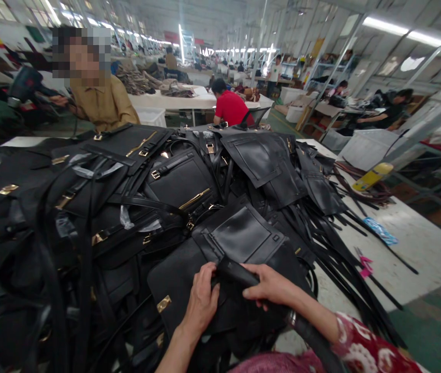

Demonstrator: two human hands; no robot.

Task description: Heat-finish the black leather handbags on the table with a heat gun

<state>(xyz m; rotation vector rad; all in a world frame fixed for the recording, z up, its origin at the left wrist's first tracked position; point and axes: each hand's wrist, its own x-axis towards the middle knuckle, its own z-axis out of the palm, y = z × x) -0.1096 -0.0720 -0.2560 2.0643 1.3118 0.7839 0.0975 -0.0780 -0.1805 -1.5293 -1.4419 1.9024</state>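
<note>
A black leather bag (pixel 244 233) lies in front of me, its flat pocket panel facing up and a gold clasp at its left. My left hand (pixel 203 295) is on the bag, fingers bent together against it near the pocket's lower edge. A thick, black tube-like piece (pixel 238 272) is in the closed grip of my right hand (pixel 269 285). One end of it reaches close to my left fingertips; I cannot make out whether it is a tool or a bag part. Below my right wrist runs a thick black length (pixel 309 331) with a shiny ring.
Black bags with gold buckles (pixel 181 181) heap over the white table (pixel 422 233), long straps (pixel 344 274) trailing right. Pink-handled snips (pixel 366 267), a blue-white packet (pixel 381 230) and a yellow object (pixel 373 176) lie there. Across the table, a person (pixel 104 103) holds a dark power tool (pixel 26 85).
</note>
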